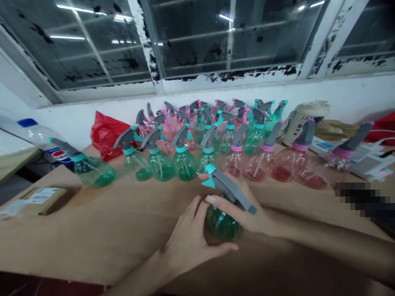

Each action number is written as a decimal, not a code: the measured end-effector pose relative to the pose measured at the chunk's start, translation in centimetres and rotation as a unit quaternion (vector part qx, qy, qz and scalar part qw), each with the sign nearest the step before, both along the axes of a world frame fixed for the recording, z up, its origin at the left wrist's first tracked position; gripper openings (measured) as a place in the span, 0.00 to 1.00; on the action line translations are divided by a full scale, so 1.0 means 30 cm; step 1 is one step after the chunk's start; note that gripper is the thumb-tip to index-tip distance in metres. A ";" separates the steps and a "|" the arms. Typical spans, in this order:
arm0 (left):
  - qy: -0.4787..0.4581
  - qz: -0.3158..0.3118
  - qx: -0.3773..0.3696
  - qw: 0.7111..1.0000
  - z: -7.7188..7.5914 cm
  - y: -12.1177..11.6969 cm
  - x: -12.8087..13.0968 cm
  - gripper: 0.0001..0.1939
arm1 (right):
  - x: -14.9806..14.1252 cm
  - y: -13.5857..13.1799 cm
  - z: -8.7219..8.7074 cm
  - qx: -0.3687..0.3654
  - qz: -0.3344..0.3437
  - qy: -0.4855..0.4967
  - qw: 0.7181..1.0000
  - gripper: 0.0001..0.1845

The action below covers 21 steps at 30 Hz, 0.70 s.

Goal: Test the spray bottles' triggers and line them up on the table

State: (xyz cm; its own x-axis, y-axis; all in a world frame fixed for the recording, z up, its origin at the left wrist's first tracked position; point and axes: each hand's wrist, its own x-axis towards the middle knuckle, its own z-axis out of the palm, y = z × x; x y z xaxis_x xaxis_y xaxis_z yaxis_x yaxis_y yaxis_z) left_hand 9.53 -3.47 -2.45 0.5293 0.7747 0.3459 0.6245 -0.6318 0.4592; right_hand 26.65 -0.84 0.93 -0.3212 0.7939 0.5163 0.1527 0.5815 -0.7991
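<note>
A green spray bottle (224, 224) with a grey and turquoise trigger head stands between my hands near the middle of the table. My left hand (191, 236) wraps around the left side of its round body, with the thumb along the lower front. My right hand (247, 205) closes around the neck, just under the spray head. Part of the neck is hidden by the right fingers. Behind my hands runs a row of spray bottles, green ones (184, 164) with turquoise collars to the left and pink ones (255, 166) with pink collars to the right.
More spray bottles crowd behind the row. On the left are a lone green spray bottle (95, 172), a Pepsi bottle (40, 135), a red plastic bag (108, 133) and a cardboard box (51, 201). A paper cup (304, 123) and a white device (367, 158) are on the right.
</note>
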 end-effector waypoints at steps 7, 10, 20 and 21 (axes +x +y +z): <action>-0.019 0.070 0.051 0.996 0.014 -0.064 -0.177 0.34 | -0.224 -0.005 0.017 0.007 0.048 0.004 0.999 0.22; -0.017 0.076 0.044 0.996 0.023 -0.090 -0.273 0.31 | -0.304 0.011 0.024 0.059 0.092 -0.036 0.993 0.28; -0.079 0.239 0.036 0.967 -0.015 -0.070 -0.657 0.30 | -0.460 0.140 0.058 0.011 0.102 -0.130 0.986 0.27; -0.082 0.252 0.041 0.963 -0.018 -0.054 -0.693 0.30 | -0.482 0.160 0.058 0.017 0.078 -0.138 0.987 0.27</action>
